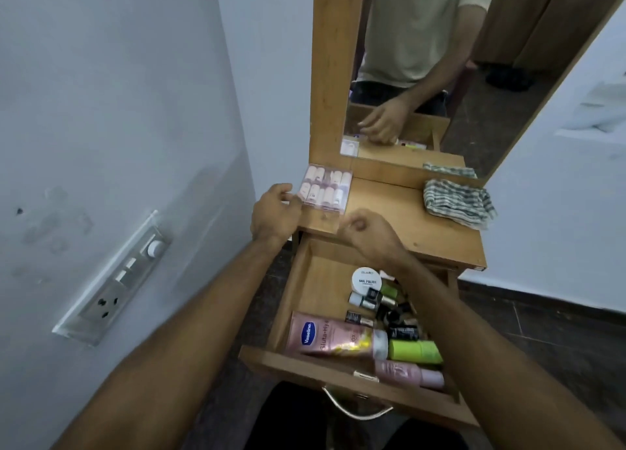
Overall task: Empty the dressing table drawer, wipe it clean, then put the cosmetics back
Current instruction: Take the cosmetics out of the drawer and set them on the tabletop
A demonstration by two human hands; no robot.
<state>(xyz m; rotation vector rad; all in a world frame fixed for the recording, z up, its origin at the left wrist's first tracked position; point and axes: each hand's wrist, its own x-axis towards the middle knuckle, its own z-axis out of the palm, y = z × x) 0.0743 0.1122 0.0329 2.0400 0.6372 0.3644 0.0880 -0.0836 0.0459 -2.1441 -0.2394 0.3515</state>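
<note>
The wooden drawer (305, 290) of the dressing table is pulled out. Several cosmetics lie in its right and front part: a pink Vaseline tube (325, 336), a white nail polish remover jar (366, 279), a green bottle (415, 351), a pink bottle (410, 373) and small nail polish bottles (369, 300). A clear box of press-on nails (325, 188) lies on the tabletop's back left corner. My left hand (276, 212) pinches the box's left edge. My right hand (371, 234) hovers over the drawer's back edge, fingers loosely curled, holding nothing.
A striped green-and-white cloth (457, 204) lies crumpled on the tabletop (399, 219) at the right. The mirror (440, 77) stands behind it. A wall close on the left carries a switch and socket panel (115, 280). The drawer's metal handle (355, 412) hangs at the front.
</note>
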